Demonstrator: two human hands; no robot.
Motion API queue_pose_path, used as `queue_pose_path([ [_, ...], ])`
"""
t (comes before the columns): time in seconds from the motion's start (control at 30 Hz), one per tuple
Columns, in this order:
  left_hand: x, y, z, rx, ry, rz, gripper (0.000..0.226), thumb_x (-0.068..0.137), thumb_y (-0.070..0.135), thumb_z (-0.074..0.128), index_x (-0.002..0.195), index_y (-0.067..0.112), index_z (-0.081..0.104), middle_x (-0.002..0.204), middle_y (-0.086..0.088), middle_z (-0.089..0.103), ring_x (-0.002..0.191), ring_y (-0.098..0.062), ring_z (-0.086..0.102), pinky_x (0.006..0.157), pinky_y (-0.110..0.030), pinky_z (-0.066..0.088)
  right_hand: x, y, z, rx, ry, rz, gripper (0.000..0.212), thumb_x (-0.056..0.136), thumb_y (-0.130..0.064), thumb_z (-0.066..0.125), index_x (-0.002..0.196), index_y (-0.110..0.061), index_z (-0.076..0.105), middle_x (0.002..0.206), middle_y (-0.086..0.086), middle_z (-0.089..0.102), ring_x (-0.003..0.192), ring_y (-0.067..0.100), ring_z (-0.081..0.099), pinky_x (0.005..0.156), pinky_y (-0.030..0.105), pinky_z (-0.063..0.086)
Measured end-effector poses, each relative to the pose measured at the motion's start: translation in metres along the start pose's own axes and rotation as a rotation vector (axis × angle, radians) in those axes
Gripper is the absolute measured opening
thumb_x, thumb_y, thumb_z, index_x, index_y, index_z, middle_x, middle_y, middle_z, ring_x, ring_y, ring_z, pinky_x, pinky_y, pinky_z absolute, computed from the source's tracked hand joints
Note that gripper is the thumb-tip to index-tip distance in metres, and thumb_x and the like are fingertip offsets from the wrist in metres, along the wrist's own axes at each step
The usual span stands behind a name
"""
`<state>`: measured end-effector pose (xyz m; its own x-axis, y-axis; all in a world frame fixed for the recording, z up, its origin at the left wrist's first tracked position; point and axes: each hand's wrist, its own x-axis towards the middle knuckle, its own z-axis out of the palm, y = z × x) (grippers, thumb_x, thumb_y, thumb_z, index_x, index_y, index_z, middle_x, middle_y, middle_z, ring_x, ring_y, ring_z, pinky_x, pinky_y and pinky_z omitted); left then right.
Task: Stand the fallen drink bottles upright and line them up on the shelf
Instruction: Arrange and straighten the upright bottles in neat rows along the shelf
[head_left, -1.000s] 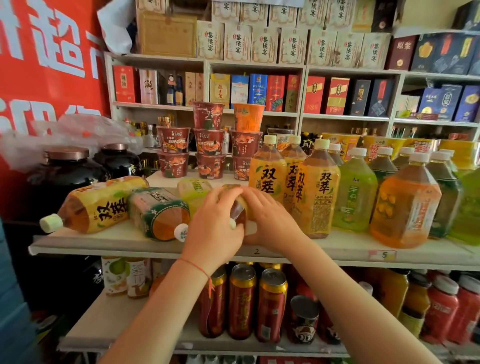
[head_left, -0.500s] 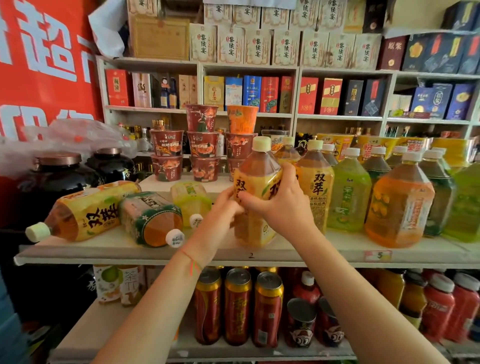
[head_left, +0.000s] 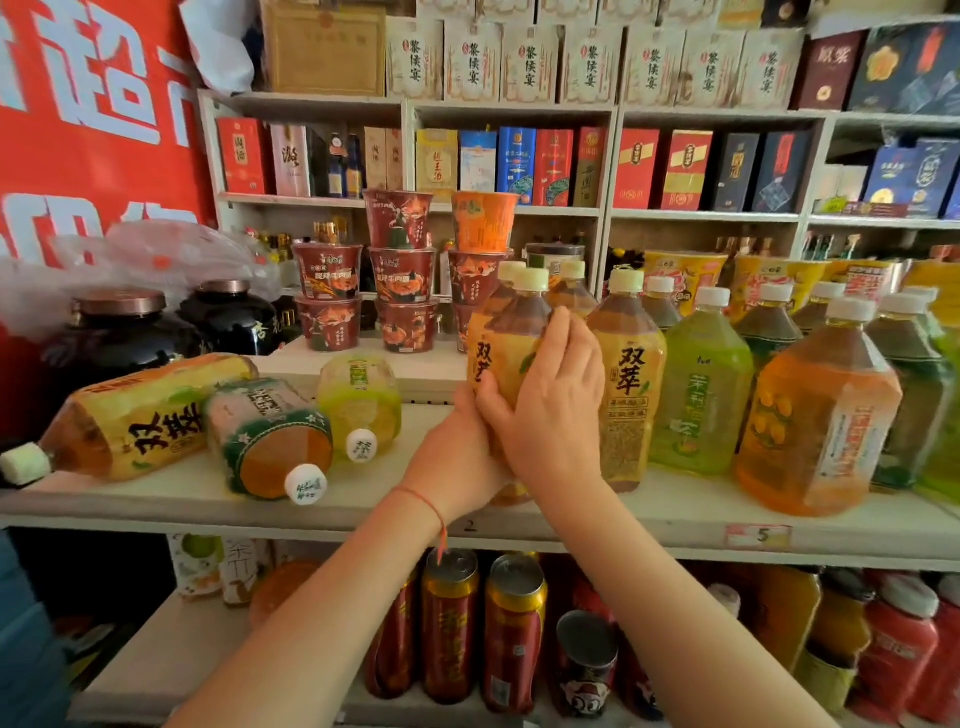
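A yellow-labelled clear plastic tea bottle (head_left: 511, 343) is standing upright on the white shelf (head_left: 171, 506), right hand (head_left: 545, 410) fingers curling round its smooth body, left hand (head_left: 457, 457) gripping its base; three ribbed plastic bottles (head_left: 270, 436) are lying toppled alongside.

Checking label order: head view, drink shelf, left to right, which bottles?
Fallen yellow bottle → fallen green-and-orange bottle → fallen pale green bottle → held yellow bottle → upright yellow bottle → upright green bottle → upright orange bottle.
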<state>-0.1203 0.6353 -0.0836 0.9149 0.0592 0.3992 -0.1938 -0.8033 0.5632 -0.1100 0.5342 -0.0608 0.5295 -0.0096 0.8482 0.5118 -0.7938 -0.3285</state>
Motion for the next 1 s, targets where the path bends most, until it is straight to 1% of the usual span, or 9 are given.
queue_pose_path([
  [0.2,-0.001,0.004,-0.031,0.293,-0.109,-0.008,0.06,0.088,0.046,0.066,0.137,0.02,0.044,0.111,-0.002,0.066,0.097,-0.025,0.064,0.081,-0.037,0.053,0.001,0.006,0.004,0.126,0.055,-0.117,0.073,0.093,-0.017,0.067,0.147,0.015,0.031,0.152,0.034,0.032,0.146,0.047,0.027,0.12,0.055,0.026],
  [0.37,-0.014,-0.029,-0.092,0.425,0.238,0.114,0.038,0.092,0.053,0.048,0.11,0.029,0.07,0.103,0.012,0.064,0.095,-0.012,0.053,0.09,-0.038,0.046,-0.011,-0.016,0.008,0.24,0.176,-0.396,0.035,0.087,0.004,0.062,0.122,0.005,0.063,0.131,0.026,0.056,0.128,0.043,0.051,0.106,0.052,0.044],
  [0.47,-0.012,-0.068,-0.125,0.366,0.374,0.066,0.024,0.098,0.04,0.052,0.104,0.029,0.072,0.098,0.012,0.069,0.085,-0.011,0.06,0.069,-0.028,0.045,-0.023,-0.046,0.019,0.173,-0.216,-0.381,0.017,0.093,-0.012,0.059,0.11,-0.01,0.061,0.092,0.008,0.067,0.081,0.031,0.066,0.064,0.043,0.055],
  [0.53,-0.008,-0.094,-0.135,0.359,0.281,0.021,0.022,0.099,0.04,0.052,0.105,0.031,0.071,0.099,0.012,0.069,0.083,-0.012,0.063,0.064,-0.026,0.046,-0.026,-0.066,0.038,-0.025,-0.651,-0.202,0.03,0.096,-0.028,0.057,0.122,-0.02,0.046,0.099,0.005,0.066,0.085,0.029,0.066,0.067,0.043,0.056],
  [0.6,-0.006,-0.11,-0.133,0.339,0.153,-0.003,0.022,0.099,0.041,0.052,0.104,0.033,0.072,0.107,0.013,0.068,0.094,-0.013,0.063,0.077,-0.034,0.053,-0.027,-0.079,0.057,-0.065,-0.836,-0.082,0.043,0.094,-0.034,0.06,0.127,-0.021,0.035,0.11,0.006,0.065,0.097,0.029,0.064,0.077,0.045,0.057],
  [0.7,-0.007,-0.131,-0.13,0.317,0.159,0.063,0.026,0.099,0.036,0.049,0.104,0.03,0.073,0.108,0.008,0.07,0.096,-0.016,0.064,0.072,-0.031,0.047,-0.025,-0.094,0.078,0.09,-0.81,0.099,0.053,0.094,-0.032,0.065,0.131,-0.017,0.029,0.11,0.008,0.066,0.1,0.028,0.066,0.078,0.044,0.057],
  [0.8,-0.005,-0.135,-0.13,0.276,0.182,0.098,0.027,0.098,0.032,0.049,0.114,0.027,0.069,0.109,0.004,0.07,0.09,-0.014,0.06,0.059,-0.025,0.036,-0.022,-0.097,0.086,0.121,-0.766,0.135,0.039,0.091,-0.024,0.065,0.116,-0.02,0.035,0.089,0.001,0.062,0.079,0.023,0.062,0.059,0.033,0.048],
  [0.9,-0.004,-0.135,-0.133,0.255,0.152,0.141,0.042,0.097,0.033,0.053,0.138,0.031,0.053,0.124,0.003,0.066,0.1,-0.018,0.063,0.069,-0.03,0.046,-0.018,-0.096,0.08,0.196,-0.613,0.189,0.024,0.089,-0.021,0.06,0.099,-0.021,0.038,0.074,0.0,0.057,0.06,0.015,0.053,0.05,0.03,0.038],
  [1.0,0.006,-0.136,-0.147,0.096,-0.004,0.18,0.057,0.091,0.041,0.066,0.143,0.035,0.045,0.127,0.01,0.063,0.106,-0.015,0.061,0.084,-0.031,0.051,-0.005,-0.101,0.065,0.275,-0.435,0.171,0.023,0.094,-0.027,0.064,0.105,-0.022,0.044,0.075,-0.003,0.062,0.059,0.013,0.057,0.051,0.032,0.045],
])
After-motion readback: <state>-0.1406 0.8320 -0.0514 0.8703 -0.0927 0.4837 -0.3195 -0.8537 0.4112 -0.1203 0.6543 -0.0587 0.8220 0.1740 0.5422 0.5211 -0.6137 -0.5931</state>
